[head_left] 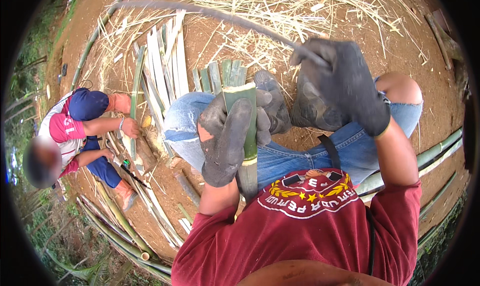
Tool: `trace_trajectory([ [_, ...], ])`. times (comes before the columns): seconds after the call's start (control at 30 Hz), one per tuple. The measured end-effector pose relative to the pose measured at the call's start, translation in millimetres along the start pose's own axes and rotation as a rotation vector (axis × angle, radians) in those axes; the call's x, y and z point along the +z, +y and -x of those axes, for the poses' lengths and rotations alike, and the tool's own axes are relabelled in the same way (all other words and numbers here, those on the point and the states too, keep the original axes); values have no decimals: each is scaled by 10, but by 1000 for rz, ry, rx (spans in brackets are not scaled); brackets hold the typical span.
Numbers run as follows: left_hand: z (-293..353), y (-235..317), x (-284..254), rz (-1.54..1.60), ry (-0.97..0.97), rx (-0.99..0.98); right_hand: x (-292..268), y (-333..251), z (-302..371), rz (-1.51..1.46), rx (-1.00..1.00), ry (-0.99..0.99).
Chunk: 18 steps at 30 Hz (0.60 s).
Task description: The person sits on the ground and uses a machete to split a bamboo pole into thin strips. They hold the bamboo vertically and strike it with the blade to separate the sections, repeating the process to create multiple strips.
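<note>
My left hand (232, 131), in a grey-black work glove worn through at the back, is wrapped round a green bamboo section (245, 98) held upright before my chest. Its pale cut end points away from me. To the right, above my knee, my gloved right hand (347, 81) is raised, closed on a long knife (240, 22). The thin dark blade reaches far to the upper left, smeared by motion and apart from the bamboo. Several short split bamboo pieces (227, 71) lie just beyond the held section.
Long pale bamboo strips (162, 61) lie left of my knee. Shavings (300, 16) cover the far ground. At left, a co-worker (82, 121) sits holding a green strip (136, 86). Bamboo poles (120, 231) lie at lower left, another pole (435, 153) at right.
</note>
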<state>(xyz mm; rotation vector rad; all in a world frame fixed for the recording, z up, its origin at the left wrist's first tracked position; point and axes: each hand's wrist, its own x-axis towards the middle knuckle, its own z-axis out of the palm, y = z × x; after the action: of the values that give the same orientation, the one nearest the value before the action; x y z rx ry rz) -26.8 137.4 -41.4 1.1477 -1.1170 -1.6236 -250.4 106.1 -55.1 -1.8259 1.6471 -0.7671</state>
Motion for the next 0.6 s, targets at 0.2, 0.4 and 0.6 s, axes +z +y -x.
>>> trace_trajectory([
  [0.2, 101, -329, -137, 45, 56, 193, 83, -343, 244, 247, -302, -76],
  [0.4, -128, -361, -366, 572, -202, 113, 120, -393, 299, 275, -308, -38],
  [0.6, 53, -542, -367, 352, -344, 31, 120, -424, 291, 303, -264, -91],
])
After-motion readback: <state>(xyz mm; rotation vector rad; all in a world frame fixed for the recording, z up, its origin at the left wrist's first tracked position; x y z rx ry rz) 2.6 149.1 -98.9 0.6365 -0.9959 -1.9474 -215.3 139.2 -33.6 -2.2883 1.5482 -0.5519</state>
